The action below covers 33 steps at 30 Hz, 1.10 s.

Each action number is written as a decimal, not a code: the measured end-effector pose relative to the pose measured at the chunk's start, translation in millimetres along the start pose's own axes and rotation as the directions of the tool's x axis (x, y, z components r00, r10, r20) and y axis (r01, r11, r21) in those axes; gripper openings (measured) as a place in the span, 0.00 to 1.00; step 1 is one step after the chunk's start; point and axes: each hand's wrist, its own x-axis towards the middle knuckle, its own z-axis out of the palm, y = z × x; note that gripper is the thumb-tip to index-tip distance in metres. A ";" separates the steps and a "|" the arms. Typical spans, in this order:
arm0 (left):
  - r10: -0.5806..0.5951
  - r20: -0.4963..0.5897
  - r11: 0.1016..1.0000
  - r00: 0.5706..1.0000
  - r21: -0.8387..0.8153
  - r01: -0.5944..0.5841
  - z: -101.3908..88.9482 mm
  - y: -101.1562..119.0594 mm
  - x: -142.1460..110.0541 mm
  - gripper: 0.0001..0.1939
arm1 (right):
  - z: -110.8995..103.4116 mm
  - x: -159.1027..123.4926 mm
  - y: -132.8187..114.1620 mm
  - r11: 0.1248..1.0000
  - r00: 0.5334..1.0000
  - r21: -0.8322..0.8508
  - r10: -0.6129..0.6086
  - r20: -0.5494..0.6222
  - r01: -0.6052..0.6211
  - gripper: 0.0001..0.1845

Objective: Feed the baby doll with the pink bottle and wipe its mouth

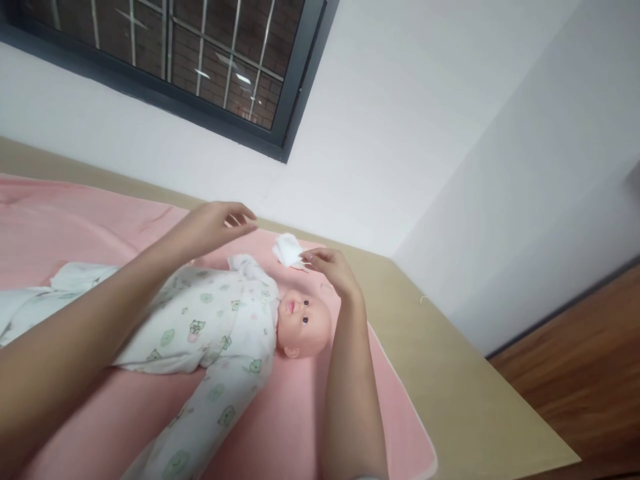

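Observation:
A baby doll (305,323) lies on its back on a pink mat (295,413), its head towards the right. It wears a white suit (200,320) with green animal prints. Above the doll's shoulder hovers my left hand (227,223), empty, its fingers apart. My right hand (333,267), just beyond the doll's head, pinches the edge of a small folded white tissue (287,249) between thumb and fingers. Whether the tissue rests on the mat or is lifted a little, I cannot tell. My forearms cover part of the doll's legs and the mat.
The mat lies on a light wooden table (440,360), whose far side meets a white wall (370,153). A dark-framed window (280,143) with bars is set above. Brown wood (595,353) shows beyond the table's right edge.

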 end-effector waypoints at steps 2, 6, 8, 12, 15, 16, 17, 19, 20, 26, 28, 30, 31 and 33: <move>-0.069 -0.046 0.998 0.997 0.009 0.070 -15.9 -6.1 1.0 0.21 | -6.9 4.6 22.0 0.995 0.997 0.089 0.057 -0.054 -0.052 0.16; -0.157 -0.094 0.987 0.983 0.007 0.158 -41.3 -22.3 1.1 0.20 | -8.4 6.3 69.1 0.944 0.975 0.281 0.206 -0.082 -0.175 0.16; -0.201 -0.094 0.978 0.975 0.031 0.205 -47.9 -35.5 2.9 0.21 | -4.7 3.3 87.0 0.907 0.949 0.332 0.302 -0.084 -0.259 0.14; -0.290 -0.073 0.948 0.954 0.113 0.297 -52.5 -70.6 10.7 0.23 | 0.0 -3.0 103.5 0.874 0.904 0.333 0.411 -0.116 -0.354 0.08; -0.323 -0.061 0.933 0.944 0.145 0.329 -53.0 -96.2 15.5 0.25 | -0.7 -3.8 105.3 0.866 0.892 0.348 0.428 -0.146 -0.359 0.05; -0.319 -0.042 0.939 0.947 0.119 0.321 -53.1 -103.0 16.2 0.26 | -1.1 -3.7 105.7 0.864 0.889 0.353 0.432 -0.154 -0.358 0.05; -0.326 -0.026 0.943 0.945 0.069 0.327 -53.2 -108.7 16.4 0.28 | -1.5 -3.6 106.2 0.863 0.887 0.358 0.432 -0.160 -0.356 0.05; -0.342 0.004 0.938 0.940 -0.067 0.341 -53.6 -116.9 15.8 0.34 | -1.8 -3.8 108.0 0.864 0.889 0.369 0.425 -0.171 -0.342 0.05; -0.352 0.017 0.928 0.936 -0.124 0.351 -53.7 -119.5 15.1 0.36 | -1.8 -4.1 109.3 0.866 0.891 0.373 0.418 -0.178 -0.332 0.06; -0.405 0.049 0.904 0.913 -0.125 0.408 -49.7 -129.8 15.0 0.41 | -1.8 -2.6 116.8 0.907 0.909 0.353 0.330 -0.254 -0.231 0.12; -0.410 0.057 0.906 0.910 -0.093 0.414 -45.6 -134.4 17.8 0.45 | -3.5 0.4 117.8 0.930 0.910 0.321 0.279 -0.306 -0.177 0.12; -0.420 0.070 0.904 0.905 -0.056 0.424 -40.6 -139.4 21.1 0.49 | -6.4 3.7 118.6 0.956 0.897 0.263 0.224 -0.381 -0.127 0.12; -0.423 0.082 0.904 0.902 -0.036 0.427 -38.0 -141.8 22.5 0.50 | -8.2 5.0 119.1 0.969 0.881 0.224 0.197 -0.431 -0.107 0.12; -0.416 0.114 0.908 0.902 -0.003 0.419 -32.7 -146.6 23.9 0.49 | -11.9 6.1 120.6 0.988 0.824 0.131 0.144 -0.548 -0.085 0.13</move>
